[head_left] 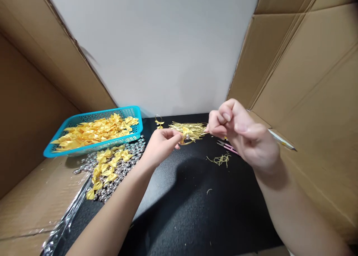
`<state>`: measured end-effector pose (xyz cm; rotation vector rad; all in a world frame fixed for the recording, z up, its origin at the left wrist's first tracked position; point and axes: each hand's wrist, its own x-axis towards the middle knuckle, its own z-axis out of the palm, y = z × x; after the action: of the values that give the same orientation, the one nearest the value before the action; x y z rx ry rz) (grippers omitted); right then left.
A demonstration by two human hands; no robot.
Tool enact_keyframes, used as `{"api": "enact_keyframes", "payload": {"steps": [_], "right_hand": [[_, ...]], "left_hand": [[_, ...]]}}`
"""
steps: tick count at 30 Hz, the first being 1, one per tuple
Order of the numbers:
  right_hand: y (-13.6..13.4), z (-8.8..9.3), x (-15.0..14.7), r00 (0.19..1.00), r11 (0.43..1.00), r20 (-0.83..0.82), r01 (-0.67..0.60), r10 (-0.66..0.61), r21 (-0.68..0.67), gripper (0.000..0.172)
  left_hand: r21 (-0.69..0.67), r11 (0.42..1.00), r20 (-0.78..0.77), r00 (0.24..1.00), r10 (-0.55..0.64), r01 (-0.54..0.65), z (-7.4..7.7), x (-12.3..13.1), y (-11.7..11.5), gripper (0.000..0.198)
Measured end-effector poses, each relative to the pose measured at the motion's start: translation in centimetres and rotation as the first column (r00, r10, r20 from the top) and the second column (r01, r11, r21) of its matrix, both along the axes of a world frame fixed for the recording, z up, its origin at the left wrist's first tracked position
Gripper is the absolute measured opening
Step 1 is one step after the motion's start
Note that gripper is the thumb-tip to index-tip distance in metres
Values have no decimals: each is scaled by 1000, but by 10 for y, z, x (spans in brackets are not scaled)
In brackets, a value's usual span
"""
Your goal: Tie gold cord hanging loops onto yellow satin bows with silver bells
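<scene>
Between the thumb and fingers of my left hand (163, 144) is a yellow ribbon bow (187, 131) with a shiny silver bead (187, 137) at its middle. A loop of gold cord (188, 142) curves below the bow. My right hand (243, 133) is raised to the right of the bow, its fingers curled in and pressed together. Whether a cord end is inside those fingers cannot be made out. Behind the held bow lies a bundle of cut gold cords (195, 129), partly covered by my hands.
At left, a blue basket (93, 147) holds many yellow bows. Loose bows (107, 168) lie on silver beads (134, 149) beside it. Pink-handled snips (228, 147), cord scraps (220, 159) and a finished-looking bow with a loop (159, 122) lie on the black table (195, 218). Cardboard walls (302, 62) flank both sides.
</scene>
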<state>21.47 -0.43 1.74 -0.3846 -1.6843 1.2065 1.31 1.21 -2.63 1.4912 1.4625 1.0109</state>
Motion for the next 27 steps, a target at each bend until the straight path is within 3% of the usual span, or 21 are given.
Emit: {"api": "enact_keyframes", "payload": {"steps": [3, 6, 9, 13, 16, 19, 23, 27], "right_hand": [[0, -3, -3, 992, 994, 53, -112, 112, -14, 14], [5, -9, -7, 993, 994, 62, -103, 105, -27, 24], [13, -15, -9, 994, 999, 106, -21, 26, -45, 23], [22, -17, -10, 964, 988, 218, 141, -150, 57, 21], [23, -12, -8, 949, 952, 106, 285, -297, 114, 15], [19, -4, -4, 929, 927, -17, 370, -370, 57, 12], [16, 1, 1, 894, 894, -20, 446, -448, -43, 7], [19, -2, 4, 897, 899, -64, 438, -438, -24, 3]], "left_hand": [[-18, 999, -5, 1000, -26, 26, -3, 1, 1, 18], [-41, 998, -6, 998, -57, 57, -7, 2, 4, 20], [-57, 994, -4, 996, -91, 90, -9, 3, 5, 21], [-60, 990, -5, 992, -129, 129, -7, 4, 2, 22], [-59, 986, 1, 988, -156, 156, -4, 6, -2, 22], [-77, 983, 4, 986, -169, 168, -3, 7, -3, 18], [-110, 982, -5, 988, -153, 152, -7, 7, 0, 14], [-134, 982, 12, 991, -135, 136, -17, 3, 8, 14]]}}
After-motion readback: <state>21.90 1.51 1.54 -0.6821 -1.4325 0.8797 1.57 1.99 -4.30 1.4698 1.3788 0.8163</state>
